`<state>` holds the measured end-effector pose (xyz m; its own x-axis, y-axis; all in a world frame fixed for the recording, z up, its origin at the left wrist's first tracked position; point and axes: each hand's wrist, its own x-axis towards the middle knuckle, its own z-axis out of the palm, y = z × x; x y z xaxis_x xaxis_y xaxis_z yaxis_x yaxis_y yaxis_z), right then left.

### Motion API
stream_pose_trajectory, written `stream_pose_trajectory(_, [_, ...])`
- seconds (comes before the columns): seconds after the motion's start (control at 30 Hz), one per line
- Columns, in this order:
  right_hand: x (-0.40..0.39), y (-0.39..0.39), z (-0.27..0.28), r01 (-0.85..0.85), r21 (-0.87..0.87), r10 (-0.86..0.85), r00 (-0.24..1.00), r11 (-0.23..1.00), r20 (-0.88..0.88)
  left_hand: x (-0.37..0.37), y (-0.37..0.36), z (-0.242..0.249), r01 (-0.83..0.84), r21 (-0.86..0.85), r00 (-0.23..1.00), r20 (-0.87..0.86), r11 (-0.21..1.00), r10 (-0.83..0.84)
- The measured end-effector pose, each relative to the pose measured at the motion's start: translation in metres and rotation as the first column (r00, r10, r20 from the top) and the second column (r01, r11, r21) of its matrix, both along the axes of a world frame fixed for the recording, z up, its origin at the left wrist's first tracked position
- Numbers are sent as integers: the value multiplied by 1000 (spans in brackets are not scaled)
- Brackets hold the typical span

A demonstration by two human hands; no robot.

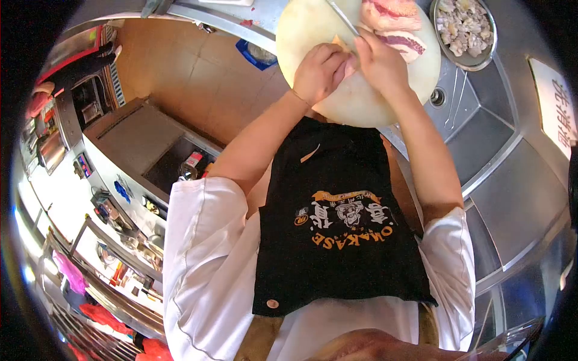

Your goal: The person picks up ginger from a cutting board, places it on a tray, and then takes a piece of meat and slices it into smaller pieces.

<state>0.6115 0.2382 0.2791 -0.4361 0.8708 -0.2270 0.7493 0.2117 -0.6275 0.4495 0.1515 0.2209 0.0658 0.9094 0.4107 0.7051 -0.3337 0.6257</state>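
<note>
On a round, pale cutting board (pixel 373 108) at the top of the head view, my left hand (pixel 322 73) has its fingers bent over a small piece of pink meat (pixel 344 71) with a yellowish edge. My right hand (pixel 383 65) is closed round a knife (pixel 343 17), whose narrow metal part points up and to the left. The fingers hide the rest of the knife. Just beyond the right hand lie a slab of fatty pork (pixel 391 15) and a second, streaked pork piece (pixel 408 46). Both hands are close together over the board.
Right of the board stands a metal bowl (pixel 492 45) full of chopped meat pieces. Below it is a steel sink (pixel 481 129) with a drain. A white sign (pixel 551 102) is at the right. Left, a blue basin (pixel 253 55) sits low by the tiled floor (pixel 205 72).
</note>
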Motion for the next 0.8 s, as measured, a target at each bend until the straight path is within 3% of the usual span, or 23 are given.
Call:
stream_pose_trajectory(0.1, [49, -52, 19, 33, 69, -28, 997, 997, -66, 2, -1, -9, -63, 30, 997, 39, 998, 61])
stream_pose_trajectory(0.17, [79, -94, 33, -28, 53, 26, 999, 998, 35, 3, -3, -6, -48, 6, 999, -7, 999, 48])
stream_pose_trajectory(0.27, [96, -117, 52, -23, -119, 53, 966, 993, 254, 2, -1, -6, -26, 4, 999, -40, 1000, 26])
stream_pose_trajectory(0.4, [62, -98, 22, -59, 118, 43, 990, 991, 136, 3, 1, -1, -20, 39, 998, -53, 999, 22])
stream_pose_trajectory(0.5, [32, -81, 19, -43, 69, 33, 990, 997, 139, 1, 3, -3, 2, 11, 998, -68, 1000, -1])
stream_pose_trajectory(0.7, [89, -123, 22, -10, 23, 5, 977, 1000, 214, 2, 4, -4, -24, 30, 996, -80, 999, 26])
stream_pose_trajectory(0.8, [31, -64, 7, -67, 21, 61, 978, 998, 201, 0, 3, -2, -39, 36, 997, -62, 999, 41])
